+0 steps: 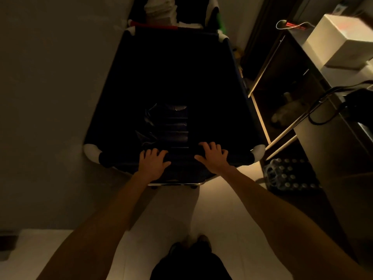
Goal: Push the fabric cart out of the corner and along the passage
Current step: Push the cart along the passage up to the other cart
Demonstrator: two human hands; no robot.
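A dark blue fabric cart [238, 93] with white corner caps fills the middle of the dim view, its far end toward the corner. Folded dark plastic lies at the bottom inside it. My left hand [153, 163] rests on the near rim, fingers curled over the edge. My right hand [215, 156] sits on the same rim a little to the right, fingers spread over the edge. Both arms are stretched forward. The cart's metal base frame and castors show just below the rim.
A plain wall [50, 77] runs close along the cart's left side. On the right stand a dark shelf unit [282, 81] with a white box [341, 39] on top, cables, two leaning poles and a pack of bottles [288, 174] on the floor. Stacked white items [161, 11] sit beyond the cart.
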